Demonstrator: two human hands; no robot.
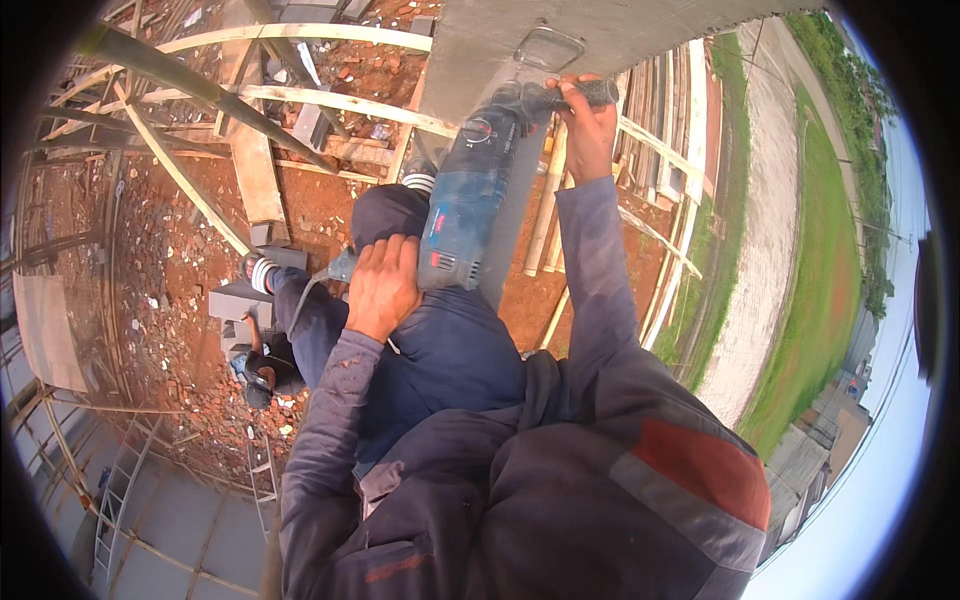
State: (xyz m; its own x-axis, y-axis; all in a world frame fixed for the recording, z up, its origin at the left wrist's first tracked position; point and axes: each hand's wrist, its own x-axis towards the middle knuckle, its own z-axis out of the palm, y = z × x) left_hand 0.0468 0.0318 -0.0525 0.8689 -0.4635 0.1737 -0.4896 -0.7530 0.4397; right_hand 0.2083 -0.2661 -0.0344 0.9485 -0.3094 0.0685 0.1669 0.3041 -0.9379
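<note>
Your dark jacket (570, 490) is nearest; beyond, beside grey concrete (610, 35), the blue rotary hammer (468, 195), prob. heavy + rigid, wants both ends held: L hand (385, 285) curled over rear, R hand (591, 130) wrapped round side handle (603, 92).

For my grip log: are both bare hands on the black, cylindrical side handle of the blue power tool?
No, only the right hand holds the side handle; the left hand is at the rear of the blue power tool.

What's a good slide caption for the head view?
Left hand and right hand grip a blue power tool near grey concrete, above rubble-strewn ground.
</note>
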